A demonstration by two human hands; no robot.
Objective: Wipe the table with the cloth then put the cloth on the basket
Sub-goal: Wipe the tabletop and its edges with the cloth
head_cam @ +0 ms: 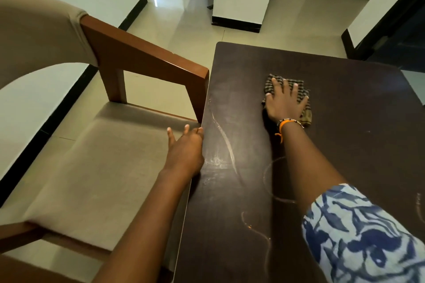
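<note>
1. Right hand (285, 101) lies flat on the checked cloth (304, 99), fingers spread and straight, palm pressing the cloth down onto the dark surface (358, 145). Nothing is pinched.
2. Cloth location: bunched under the right hand, in the far central part of the surface. Its edges show beyond the fingertips and along the hand's right side.
3. Left hand (186, 149) rests at the near-left edge of the surface, fingers loosely extended, holding nothing. It sits just beside the seat of the chair (92, 167).
4. Key relation: the cloth is directly beneath the right hand, so that hand is the working one; the left is well apart from it.
5. Pale streaks and a ring mark (273, 181) lie on the surface nearer the person than the cloth. Judgement: the wipe is under way, and the next stroke likely needs pulling back toward the body.
6. Basket: not in view.
</note>
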